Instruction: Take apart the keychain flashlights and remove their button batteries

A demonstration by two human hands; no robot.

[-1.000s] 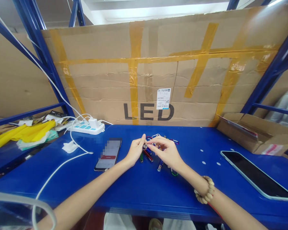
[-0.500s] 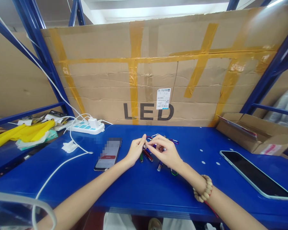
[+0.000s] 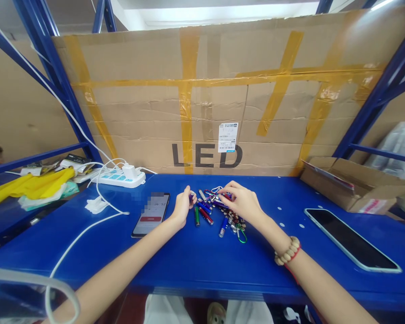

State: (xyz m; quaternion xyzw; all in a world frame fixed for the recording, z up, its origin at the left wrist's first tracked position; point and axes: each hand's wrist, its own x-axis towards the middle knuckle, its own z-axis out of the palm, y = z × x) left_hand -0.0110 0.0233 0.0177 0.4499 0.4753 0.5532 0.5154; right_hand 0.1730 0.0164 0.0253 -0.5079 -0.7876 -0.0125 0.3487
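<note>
My left hand [image 3: 182, 209] is closed around a small purple metal tube [image 3: 191, 197], whose end shows above the curled fingers. My right hand [image 3: 243, 202] reaches over a pile, its thumb and fingers bent together at the pile's back; what they pinch is hidden. In the pile lie a green tube [image 3: 197, 216], a red tube [image 3: 206, 215] and a blue tube [image 3: 223, 227] with a clear end. A green carabiner [image 3: 242, 236] and small metal fittings [image 3: 235, 221] lie partly under my right hand.
A lit phone [image 3: 150, 215] lies left of my left hand. At the right are a dark-screened phone [image 3: 353, 239] and an open cardboard box [image 3: 371, 186]. A white power strip [image 3: 121, 178] with cables stands at the back left. A large cardboard sheet [image 3: 148, 121] walls the blue table's [image 3: 175, 265] back.
My hands have moved apart from where they met. The left has drawn left with the purple tube, while the right has shifted right over the pile, uncovering more of it.
</note>
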